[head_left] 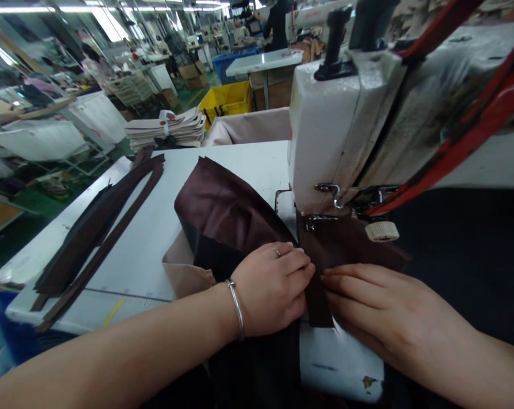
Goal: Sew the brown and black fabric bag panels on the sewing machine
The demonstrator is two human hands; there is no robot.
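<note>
My left hand, with a ring and a silver bracelet, has its fingers curled on the edge of a dark brown, leather-like piece. That piece stands up in a fold on the table, with black and beige layers below it. Close by, my right hand has its fingers together, tips gripping the edge of a dark brown strip; its thumb is hidden. The strip runs from between my hands up beneath the presser foot of a white sewing machine.
Long dark strips lie at the left of the white table. Past its far edge are a tied stack of beige pieces and a yellow crate. A red bar slants across the machine. Several workstations stand beyond.
</note>
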